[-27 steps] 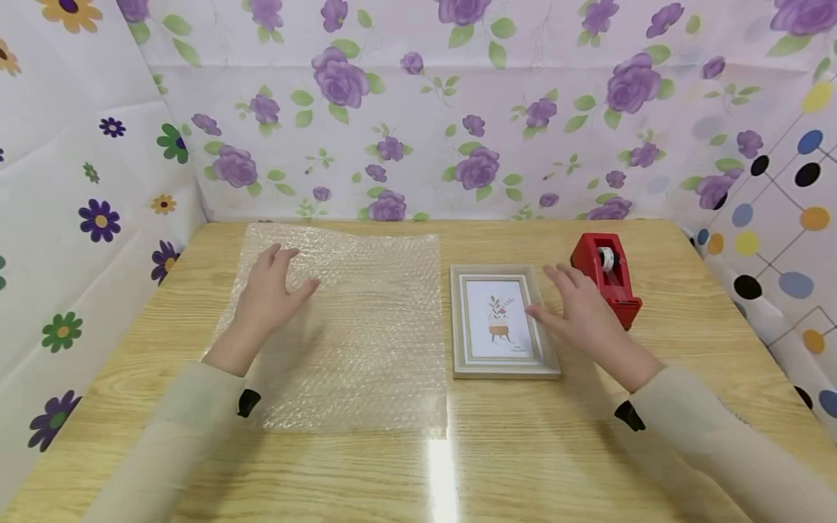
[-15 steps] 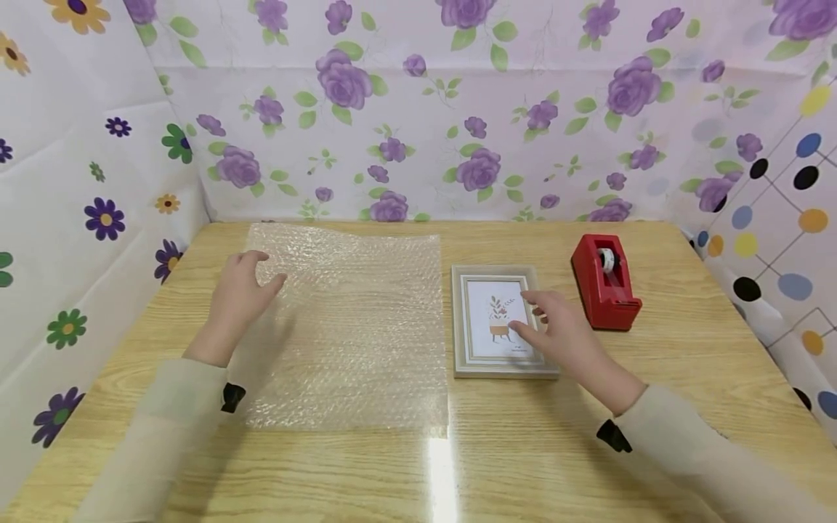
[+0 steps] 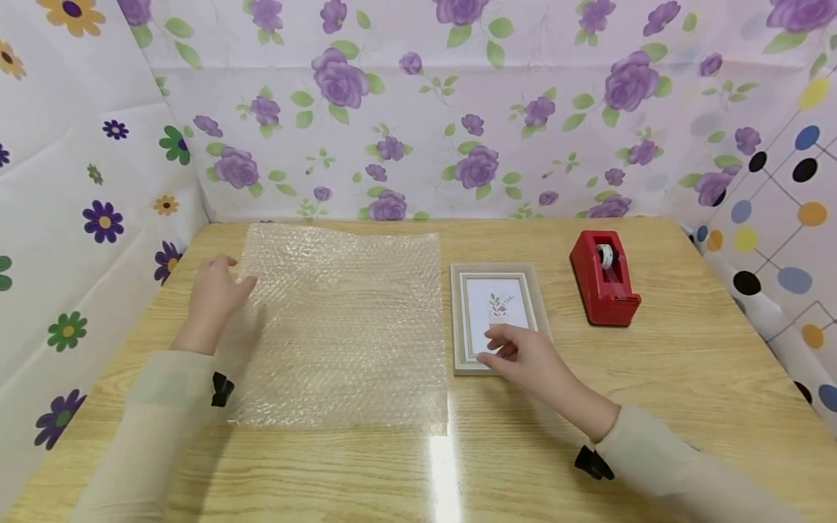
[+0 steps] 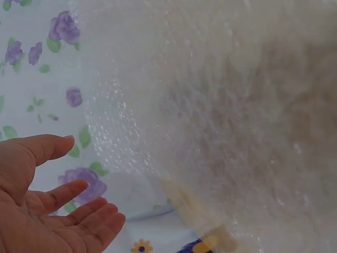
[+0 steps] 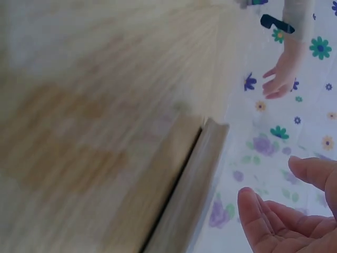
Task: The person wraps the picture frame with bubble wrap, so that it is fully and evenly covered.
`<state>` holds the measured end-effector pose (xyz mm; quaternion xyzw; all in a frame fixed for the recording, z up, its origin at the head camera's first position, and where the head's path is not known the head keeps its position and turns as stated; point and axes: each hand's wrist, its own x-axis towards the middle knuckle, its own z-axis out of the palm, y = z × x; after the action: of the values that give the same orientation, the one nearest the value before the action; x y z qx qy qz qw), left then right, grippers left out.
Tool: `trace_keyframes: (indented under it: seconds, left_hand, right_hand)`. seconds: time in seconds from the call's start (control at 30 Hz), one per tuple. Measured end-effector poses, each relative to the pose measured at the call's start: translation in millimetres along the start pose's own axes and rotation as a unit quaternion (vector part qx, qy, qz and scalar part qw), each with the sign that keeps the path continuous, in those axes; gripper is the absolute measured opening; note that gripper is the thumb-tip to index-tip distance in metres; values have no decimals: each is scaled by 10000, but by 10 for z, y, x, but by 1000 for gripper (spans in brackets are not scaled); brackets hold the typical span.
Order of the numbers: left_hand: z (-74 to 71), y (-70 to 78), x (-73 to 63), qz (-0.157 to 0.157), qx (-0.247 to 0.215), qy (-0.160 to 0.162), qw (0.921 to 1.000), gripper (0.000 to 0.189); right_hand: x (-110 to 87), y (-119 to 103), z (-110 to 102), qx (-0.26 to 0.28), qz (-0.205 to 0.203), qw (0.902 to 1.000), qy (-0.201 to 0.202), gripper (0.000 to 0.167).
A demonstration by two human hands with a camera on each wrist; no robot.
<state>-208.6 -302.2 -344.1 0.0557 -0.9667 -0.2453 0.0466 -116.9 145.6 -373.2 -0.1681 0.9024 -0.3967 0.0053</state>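
A sheet of clear bubble wrap (image 3: pixel 346 327) lies flat on the left half of the table. Over its left edge hovers my left hand (image 3: pixel 216 294), thumb apart from the fingers; the left wrist view shows the palm bare and the bubble wrap (image 4: pixel 210 116) beyond the fingertips. To the right of the sheet lies a picture frame (image 3: pixel 459 319) with a plant print, face up. My right hand (image 3: pixel 532 356) is above its lower right part and covers that corner in the head view. Seen from the right wrist, thumb and loosely bent fingers (image 5: pixel 250 213) hold nothing beside the picture frame's side (image 5: pixel 195 184).
A red tape dispenser (image 3: pixel 598 283) with a roll in it stands right of the picture frame. Flowered cloth (image 3: pixel 392 109) hangs behind the wooden table (image 3: pixel 327 472), and patterned cloths close off both sides.
My left hand has moved left, from over the bubble wrap to its edge. The right hand has come left and nearer, from beside the tape dispenser to over the picture frame's lower part.
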Motion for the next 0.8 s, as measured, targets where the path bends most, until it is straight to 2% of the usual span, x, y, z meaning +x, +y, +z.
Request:
trace_keyframes:
  seconds: [0.2,0.33,0.47,0.53,0.63,0.8]
  left_hand:
    - [-32,-169,82,-549,-421,-502,9963,62]
    - [-48,-243,106,-657,-596,-698,9936,65]
    - [-29,-266,135,-718,-581,-886,9918,66]
    - [-10,-276,148,-817,-610,-1013,9896,66]
    - [17,-303,159,-880,-496,-1189,9878,65]
    - [51,-370,168,-645,-366,-1336,9883,60]
  right_hand:
    - [-58,-10,115,559,136,9978,-331,29]
    - [-78,-2,201,899,319,9939,-556,28]
    - [-89,-4,278,1206,553,9886,-719,27]
    - [-93,-14,313,1421,671,9841,-828,27]
    - [-97,-33,356,1887,914,9720,-1061,28]
    - [-119,-63,408,2467,1183,9505,-1474,34]
